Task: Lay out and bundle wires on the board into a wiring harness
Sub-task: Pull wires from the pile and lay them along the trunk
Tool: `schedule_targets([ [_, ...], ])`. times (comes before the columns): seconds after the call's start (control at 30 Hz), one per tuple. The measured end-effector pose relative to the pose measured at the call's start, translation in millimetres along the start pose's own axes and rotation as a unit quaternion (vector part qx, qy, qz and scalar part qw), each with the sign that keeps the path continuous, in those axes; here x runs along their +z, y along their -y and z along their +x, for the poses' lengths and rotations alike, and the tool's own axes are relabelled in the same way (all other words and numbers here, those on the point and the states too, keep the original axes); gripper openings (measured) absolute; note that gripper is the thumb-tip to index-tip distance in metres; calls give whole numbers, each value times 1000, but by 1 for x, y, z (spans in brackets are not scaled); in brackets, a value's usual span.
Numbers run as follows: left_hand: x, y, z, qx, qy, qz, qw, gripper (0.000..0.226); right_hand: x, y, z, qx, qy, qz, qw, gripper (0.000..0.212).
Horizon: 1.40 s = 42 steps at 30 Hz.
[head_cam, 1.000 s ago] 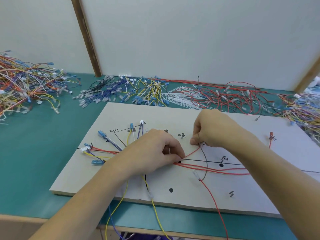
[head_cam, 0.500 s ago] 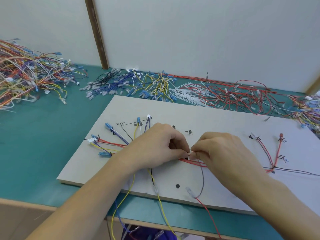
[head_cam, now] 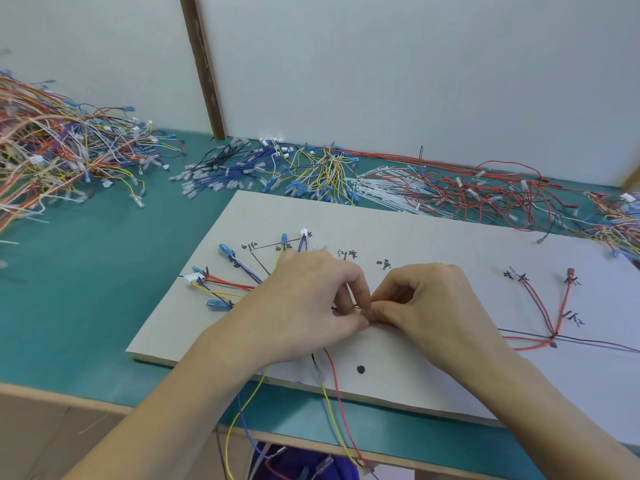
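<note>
Both hands meet at the middle of the board (head_cam: 433, 237), the left hand (head_cam: 304, 306) and right hand (head_cam: 426, 306) blocking that spot. Bare board lies open toward twelve o'clock of them and at five o'clock round the black dot (head_cam: 361, 369). Fanned wires (head_cam: 225, 289) crowd nine o'clock, red leads (head_cam: 554, 306) three o'clock. Loose wire heaps (head_cam: 311, 171) bar the far table edge; green mat (head_cam: 86, 289) stays open at nine.
</note>
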State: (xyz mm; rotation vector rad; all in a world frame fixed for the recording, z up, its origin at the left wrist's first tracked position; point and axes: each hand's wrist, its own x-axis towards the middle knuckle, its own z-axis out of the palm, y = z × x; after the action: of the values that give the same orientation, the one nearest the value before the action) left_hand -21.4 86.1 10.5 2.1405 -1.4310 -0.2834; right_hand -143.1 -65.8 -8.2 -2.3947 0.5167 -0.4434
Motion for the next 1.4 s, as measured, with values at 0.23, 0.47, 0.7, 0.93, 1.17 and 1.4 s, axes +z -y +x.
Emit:
schedule_targets([
  [0.23, -10, 3, 7, 1, 8, 54, 999, 11, -15, -3, 8, 42, 103, 28, 993, 22],
  [0.47, -9, 13, 22, -15, 3, 76, 997, 14, -21, -1, 9, 38, 109, 36, 993, 22],
  [0.7, -21, 9, 44, -28, 44, -10, 999, 11, -19, 4, 1, 8, 82, 16, 996, 19],
  [0.93, -25, 8, 56, -75, 74, -35, 994, 11, 6, 21, -31, -45, -5, 61, 997, 22],
  [1.17, -27, 8, 73, -116, 117, -12, 986, 21, 5, 30, -6, -61, -9, 266, 962, 26],
  [1.4, -28, 25, 81, -143, 86, -141, 976, 16, -3, 23, 45, 77, -99, 403, 907, 10],
])
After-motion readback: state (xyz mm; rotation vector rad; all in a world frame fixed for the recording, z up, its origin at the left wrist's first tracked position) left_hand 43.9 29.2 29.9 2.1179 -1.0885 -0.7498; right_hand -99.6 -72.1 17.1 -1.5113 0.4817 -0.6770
